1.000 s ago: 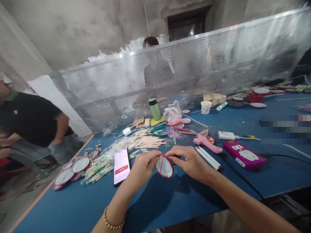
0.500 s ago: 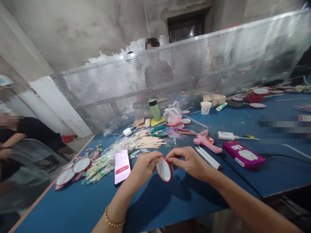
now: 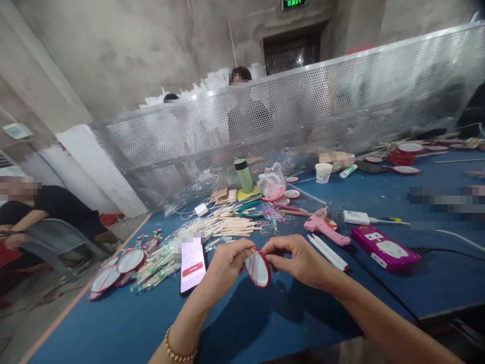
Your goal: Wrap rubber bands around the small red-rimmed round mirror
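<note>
Fingers of both hands are pinching a small red-rimmed disc (image 3: 257, 268) above the blue table (image 3: 265, 323): the left hand (image 3: 227, 263) is gripping its left edge and the right hand (image 3: 299, 260) its upper right, tilting the white face within close reach. A phone (image 3: 192, 264) is lying just left, and a pink glue gun (image 3: 323, 227) and white glue sticks (image 3: 328, 246) are waiting to the right.

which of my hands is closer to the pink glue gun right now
Right. Your right hand sits just below and left of the pink glue gun, pinching the red-rimmed disc. Your left hand holds the disc's other side, farther off.
</note>
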Demonstrator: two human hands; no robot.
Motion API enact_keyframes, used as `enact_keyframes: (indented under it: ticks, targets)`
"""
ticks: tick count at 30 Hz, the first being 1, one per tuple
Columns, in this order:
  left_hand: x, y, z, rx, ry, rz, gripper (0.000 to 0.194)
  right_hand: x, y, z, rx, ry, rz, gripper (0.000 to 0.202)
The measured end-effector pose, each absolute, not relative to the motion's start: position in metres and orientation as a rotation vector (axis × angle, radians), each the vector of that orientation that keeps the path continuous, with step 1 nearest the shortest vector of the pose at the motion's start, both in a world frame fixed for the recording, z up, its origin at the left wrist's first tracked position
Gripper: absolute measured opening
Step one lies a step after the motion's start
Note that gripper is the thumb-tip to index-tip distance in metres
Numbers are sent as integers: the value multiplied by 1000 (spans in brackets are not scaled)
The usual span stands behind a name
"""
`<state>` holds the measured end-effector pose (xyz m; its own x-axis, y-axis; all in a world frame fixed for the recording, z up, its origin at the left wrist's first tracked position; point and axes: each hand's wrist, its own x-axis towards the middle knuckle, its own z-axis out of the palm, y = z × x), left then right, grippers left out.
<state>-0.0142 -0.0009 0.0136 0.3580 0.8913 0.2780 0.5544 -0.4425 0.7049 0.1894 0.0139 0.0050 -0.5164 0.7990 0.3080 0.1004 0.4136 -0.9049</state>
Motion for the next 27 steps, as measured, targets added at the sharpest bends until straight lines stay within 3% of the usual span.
enact_keyframes:
  ticks: [10,16,27]
  targets:
    - [-10,-2,13,2062,1208,867,26,187,13,2,-733,-1874,1078,21]
    - [-11,0,10,2039,1202,859,29,188,14,5,-722,-1814,1133,8]
    - [-12,3,8,2047,1231,889,29,190,16,3,-768,-1809,1242,23]
